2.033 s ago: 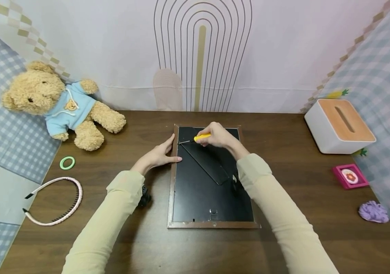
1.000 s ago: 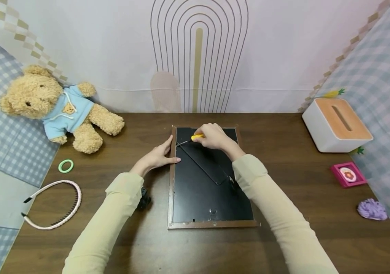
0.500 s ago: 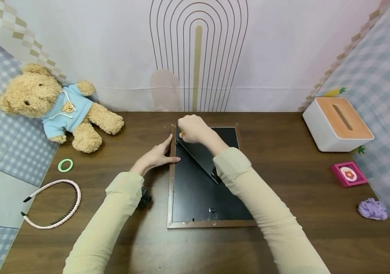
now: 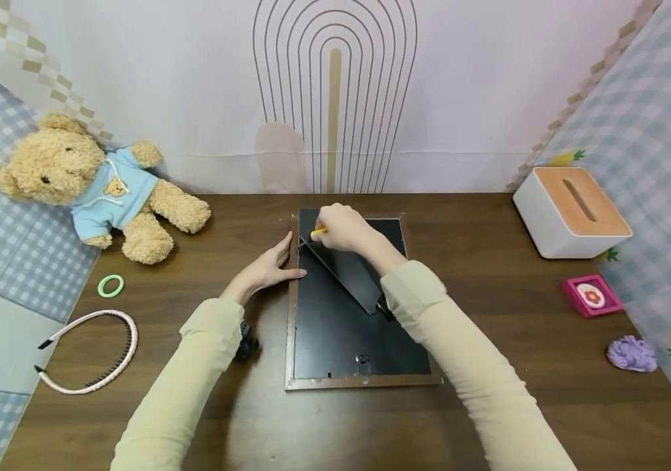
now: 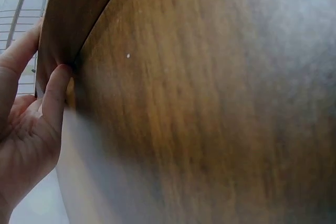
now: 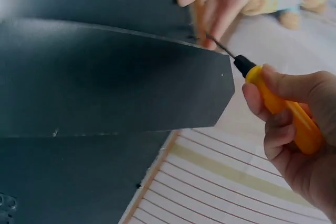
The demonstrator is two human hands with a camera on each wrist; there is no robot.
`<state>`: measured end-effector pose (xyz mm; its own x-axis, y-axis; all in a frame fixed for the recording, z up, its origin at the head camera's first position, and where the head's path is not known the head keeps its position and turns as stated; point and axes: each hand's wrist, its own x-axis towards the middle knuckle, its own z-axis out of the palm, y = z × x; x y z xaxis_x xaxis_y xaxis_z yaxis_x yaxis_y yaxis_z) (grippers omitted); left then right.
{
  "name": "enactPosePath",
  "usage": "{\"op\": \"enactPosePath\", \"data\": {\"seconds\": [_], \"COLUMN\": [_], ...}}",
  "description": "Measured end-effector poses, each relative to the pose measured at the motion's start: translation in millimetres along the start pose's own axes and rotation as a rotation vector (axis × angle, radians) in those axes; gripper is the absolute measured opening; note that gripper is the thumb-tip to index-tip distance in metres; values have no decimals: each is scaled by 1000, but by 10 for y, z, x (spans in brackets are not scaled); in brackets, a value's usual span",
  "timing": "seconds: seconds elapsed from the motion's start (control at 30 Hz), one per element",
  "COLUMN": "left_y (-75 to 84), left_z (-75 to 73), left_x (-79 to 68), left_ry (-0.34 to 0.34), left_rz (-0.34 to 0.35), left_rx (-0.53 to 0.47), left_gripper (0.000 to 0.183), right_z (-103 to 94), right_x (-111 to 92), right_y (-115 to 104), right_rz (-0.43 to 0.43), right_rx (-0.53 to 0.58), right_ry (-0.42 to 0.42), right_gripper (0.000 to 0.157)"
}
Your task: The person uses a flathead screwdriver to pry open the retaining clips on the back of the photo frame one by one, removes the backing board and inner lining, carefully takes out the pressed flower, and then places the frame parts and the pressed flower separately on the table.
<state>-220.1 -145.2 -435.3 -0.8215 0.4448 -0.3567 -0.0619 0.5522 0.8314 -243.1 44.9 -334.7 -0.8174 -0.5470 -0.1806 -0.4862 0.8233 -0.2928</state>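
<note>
A picture frame (image 4: 364, 381) with a brown rim lies face down, its black backing board (image 4: 335, 340) upward. The left hand (image 4: 264, 271) steadies the frame's left side, fingers straight along the outer edge and thumb over the rim. In the right hand (image 4: 344, 227) is a screwdriver with a yellow handle (image 6: 294, 114); thumb and fingers curl round it. The screwdriver's thin tip points at the left rim, by the left hand. A black stand leg (image 6: 131, 87) is tilted up off the backing beneath the right hand. The tip's exact contact is too small to tell.
On the left of the wooden table (image 4: 465, 261) are a teddy bear (image 4: 117, 186), a green ring (image 4: 110, 286) and a pale headband (image 4: 129, 350). Rightward stand a tissue box (image 4: 571, 212), a pink square case (image 4: 591, 296) and a purple scrunchie (image 4: 632, 354).
The right hand with the screwdriver has moved left toward the frame's rim and turned. The stand leg now rises from the backing. The left hand keeps its place on the frame.
</note>
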Motion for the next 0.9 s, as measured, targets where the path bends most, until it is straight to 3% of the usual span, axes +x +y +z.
{"op": "enactPosePath", "data": {"seconds": [0.27,0.43,0.57,0.73,0.9], "left_y": [6,3,-5,36,103], "left_z": [68,89,153,280,404], "left_x": [-4,-18,-22,-83,-212], "left_ry": [21,44,61,156,279], "left_rz": [-23,-45,-48,-112,-165], "left_rx": [-74,-94,-188,-332,-361], "left_gripper": [95,94,89,81,79], "right_z": [-118,-11,100,186,221], "right_x": [-307,-368,-415,-584,-801], "right_y": [289,401,497,737,971], "right_rz": [68,43,52,122,201], "right_rx": [205,256,355,496,607], "right_ry": [82,57,96,196,246], "right_gripper": [25,27,28,30,32]}}
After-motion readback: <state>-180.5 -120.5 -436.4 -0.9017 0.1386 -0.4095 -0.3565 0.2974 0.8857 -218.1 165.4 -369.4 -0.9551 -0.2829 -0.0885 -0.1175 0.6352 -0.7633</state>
